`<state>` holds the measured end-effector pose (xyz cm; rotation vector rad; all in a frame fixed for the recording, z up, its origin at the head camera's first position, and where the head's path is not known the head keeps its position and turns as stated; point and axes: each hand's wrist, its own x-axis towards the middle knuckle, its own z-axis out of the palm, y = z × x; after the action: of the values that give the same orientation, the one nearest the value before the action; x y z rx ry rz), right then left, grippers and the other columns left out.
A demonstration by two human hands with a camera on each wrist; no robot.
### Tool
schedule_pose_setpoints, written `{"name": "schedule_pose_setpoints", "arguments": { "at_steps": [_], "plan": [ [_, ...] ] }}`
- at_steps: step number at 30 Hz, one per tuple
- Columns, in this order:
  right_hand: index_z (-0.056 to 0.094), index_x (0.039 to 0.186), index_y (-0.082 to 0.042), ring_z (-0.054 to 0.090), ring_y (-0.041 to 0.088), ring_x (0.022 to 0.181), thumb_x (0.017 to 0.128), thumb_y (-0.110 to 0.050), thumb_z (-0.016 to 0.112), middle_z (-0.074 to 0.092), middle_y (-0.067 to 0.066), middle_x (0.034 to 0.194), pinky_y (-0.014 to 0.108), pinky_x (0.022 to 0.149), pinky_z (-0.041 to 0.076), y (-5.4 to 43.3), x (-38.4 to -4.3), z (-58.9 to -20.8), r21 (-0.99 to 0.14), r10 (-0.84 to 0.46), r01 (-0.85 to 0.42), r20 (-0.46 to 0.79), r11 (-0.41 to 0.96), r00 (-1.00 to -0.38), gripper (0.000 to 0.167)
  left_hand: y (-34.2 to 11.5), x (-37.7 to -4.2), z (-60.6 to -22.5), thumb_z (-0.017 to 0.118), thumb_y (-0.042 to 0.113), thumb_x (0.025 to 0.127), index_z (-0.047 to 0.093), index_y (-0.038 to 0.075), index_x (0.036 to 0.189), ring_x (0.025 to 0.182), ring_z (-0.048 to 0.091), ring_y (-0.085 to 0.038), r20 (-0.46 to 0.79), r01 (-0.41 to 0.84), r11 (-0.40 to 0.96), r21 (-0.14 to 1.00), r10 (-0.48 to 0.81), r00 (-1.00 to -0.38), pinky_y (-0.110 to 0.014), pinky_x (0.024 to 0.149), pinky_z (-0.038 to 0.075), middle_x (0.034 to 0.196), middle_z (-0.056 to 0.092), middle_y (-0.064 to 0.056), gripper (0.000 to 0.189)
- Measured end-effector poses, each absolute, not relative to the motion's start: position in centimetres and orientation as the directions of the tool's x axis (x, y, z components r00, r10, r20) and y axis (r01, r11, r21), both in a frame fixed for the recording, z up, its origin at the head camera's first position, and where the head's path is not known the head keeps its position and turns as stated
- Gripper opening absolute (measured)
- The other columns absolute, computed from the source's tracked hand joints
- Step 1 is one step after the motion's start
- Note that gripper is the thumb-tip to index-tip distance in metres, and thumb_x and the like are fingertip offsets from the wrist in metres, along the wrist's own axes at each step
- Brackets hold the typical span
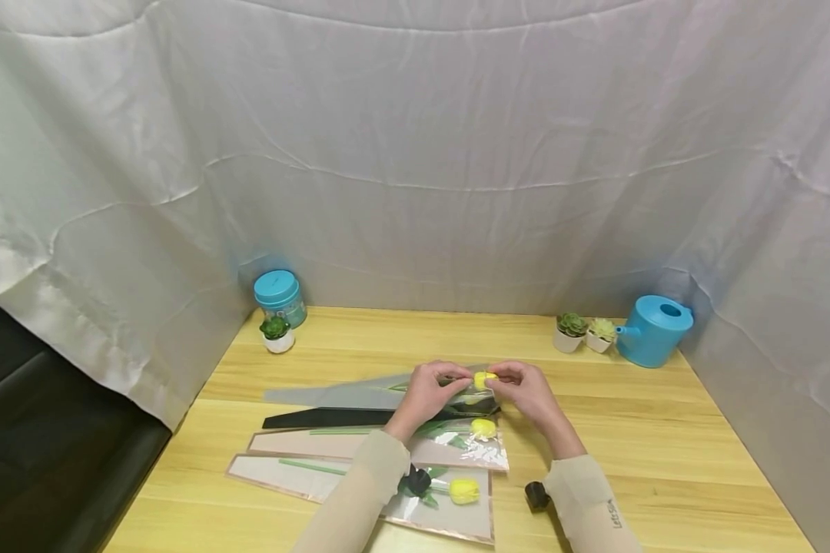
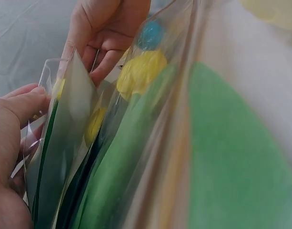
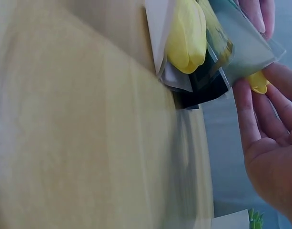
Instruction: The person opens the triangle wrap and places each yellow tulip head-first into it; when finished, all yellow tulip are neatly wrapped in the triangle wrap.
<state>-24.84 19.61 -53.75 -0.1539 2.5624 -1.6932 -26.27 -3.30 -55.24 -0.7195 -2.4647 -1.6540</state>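
Note:
Four flower sleeves lie fanned across the table, each with a clear front. At the far side is the grey flower sleeve [image 1: 318,395], with a yellow tulip [image 1: 484,381] at its wide end. My left hand [image 1: 434,390] pinches the sleeve's clear film between thumb and fingers. Opposite it, my right hand [image 1: 529,392] pinches the wide end's edge beside the tulip head; in the right wrist view the yellow petals [image 3: 258,82] peek out between thumb and fingers. Nearer lie a black sleeve [image 1: 318,418], a pink sleeve [image 1: 283,442] and a white sleeve [image 1: 270,470], partly hidden by my left arm.
A blue-lidded jar [image 1: 277,296] and a small potted succulent [image 1: 277,336] stand at the back left. Two more succulents, one darker [image 1: 569,332] and one paler [image 1: 600,335], sit beside a blue watering can [image 1: 653,332] at the back right. Grey curtain [image 1: 456,169] encloses the table.

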Motion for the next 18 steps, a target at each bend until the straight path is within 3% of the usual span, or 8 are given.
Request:
{"name": "schedule_pose_setpoints", "arguments": {
  "at_steps": [6, 18],
  "plan": [
    [0.076, 0.118, -0.012, 0.067, 0.028, 0.112, 0.092, -0.026, 0.081, 0.071, 0.011, 0.127, 0.041, 0.091, 0.059, 19.47, -24.84, -53.72, -0.912, -0.142, -0.054, -0.005, 0.407, -0.99, 0.029, -3.35, -26.14, -55.22, 0.077, 0.031, 0.095, 0.082, 0.028, 0.105, 0.1, 0.07, -0.006, 0.309, 0.408, 0.306, 0.86, 0.326, -0.894, -0.027, 0.085, 0.059, 0.109, 0.077, 0.011, 0.012],
    [0.076, 0.12, -0.011, 0.068, 0.027, 0.112, 0.095, -0.019, 0.077, 0.072, 0.012, 0.127, 0.037, 0.087, 0.06, 19.2, -24.99, -54.08, -0.92, -0.189, -0.056, -0.02, 0.389, -0.982, 0.027, -3.36, -26.07, -55.3, 0.076, 0.033, 0.095, 0.082, 0.028, 0.107, 0.099, 0.068, -0.006, 0.319, 0.425, 0.298, 0.855, 0.346, -0.883, -0.026, 0.084, 0.059, 0.108, 0.076, 0.011, 0.014]
  ]
}}
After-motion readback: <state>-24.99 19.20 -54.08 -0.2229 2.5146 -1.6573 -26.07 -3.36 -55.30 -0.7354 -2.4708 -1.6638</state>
